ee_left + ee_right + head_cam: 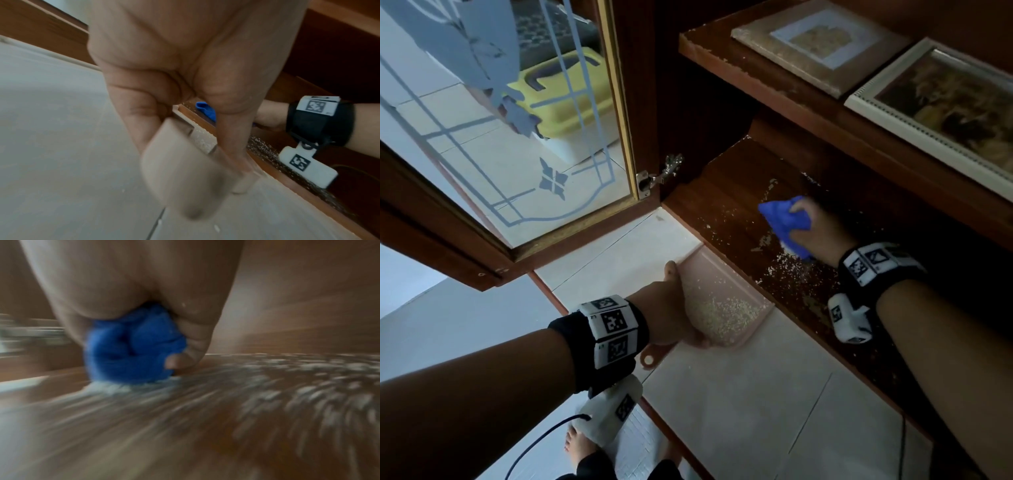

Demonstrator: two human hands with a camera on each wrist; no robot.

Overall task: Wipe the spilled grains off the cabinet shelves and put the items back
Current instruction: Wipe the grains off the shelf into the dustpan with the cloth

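My right hand [820, 233] grips a bunched blue cloth [786, 222] and presses it on the dark wooden bottom shelf [722, 212], where pale spilled grains [787, 270] lie scattered. The right wrist view shows the blue cloth [133, 352] with a small heap of grains [109, 388] at its lower edge; that picture is blurred. My left hand [671, 305] holds a pink dustpan [712, 274] against the shelf's front edge, with a pile of collected grains [726, 315] in it. In the left wrist view my fingers [144, 113] curl round the dustpan handle [180, 175].
The glass cabinet door [517, 137] stands open to the left, its hinge [654, 178] near the shelf corner. Two framed pictures [822, 44] [948, 109] lie on the upper shelf, overhanging my right hand. Pale floor tiles [739, 394] stretch below; my bare foot [577, 443] is near the bottom.
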